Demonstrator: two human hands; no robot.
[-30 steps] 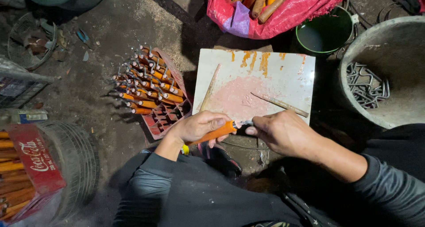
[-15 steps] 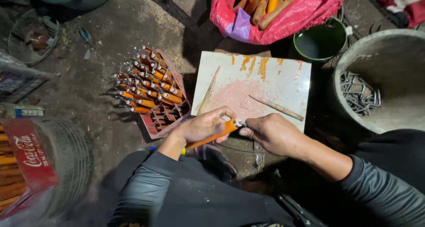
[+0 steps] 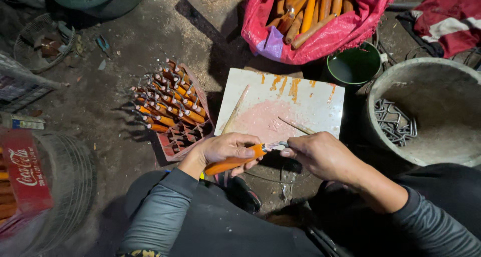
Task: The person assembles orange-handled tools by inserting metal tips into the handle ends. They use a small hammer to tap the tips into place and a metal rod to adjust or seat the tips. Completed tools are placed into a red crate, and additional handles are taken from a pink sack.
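My left hand (image 3: 223, 149) grips an orange wooden handle (image 3: 233, 162) over my lap, just below the white board (image 3: 310, 104), while my right hand (image 3: 320, 154) pinches the metal hook (image 3: 277, 146) at its tip.

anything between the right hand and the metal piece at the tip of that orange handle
Nothing visible. The right hand has its fingertips right at the metal piece on the orange handle, which the left hand grips.
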